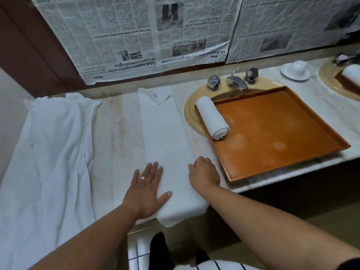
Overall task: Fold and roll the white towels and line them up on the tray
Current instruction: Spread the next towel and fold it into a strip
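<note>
A white towel (165,133), folded into a long narrow strip, lies on the marble counter from the back wall to the front edge, its near end hanging slightly over. My left hand (146,190) lies flat on the strip's near left part, fingers straight and spread. My right hand (204,172) rests at the strip's right edge with its fingers curled under, and I cannot see whether they pinch the cloth. One rolled white towel (212,117) lies along the left side of the orange-brown tray (282,137), which sits over the sink basin.
A loose pile of unfolded white towels (52,152) covers the counter's left end. Behind the tray stand a chrome tap (236,80) and two knobs. A white cup on a saucer (296,69) is at the back right. Newspaper covers the mirror.
</note>
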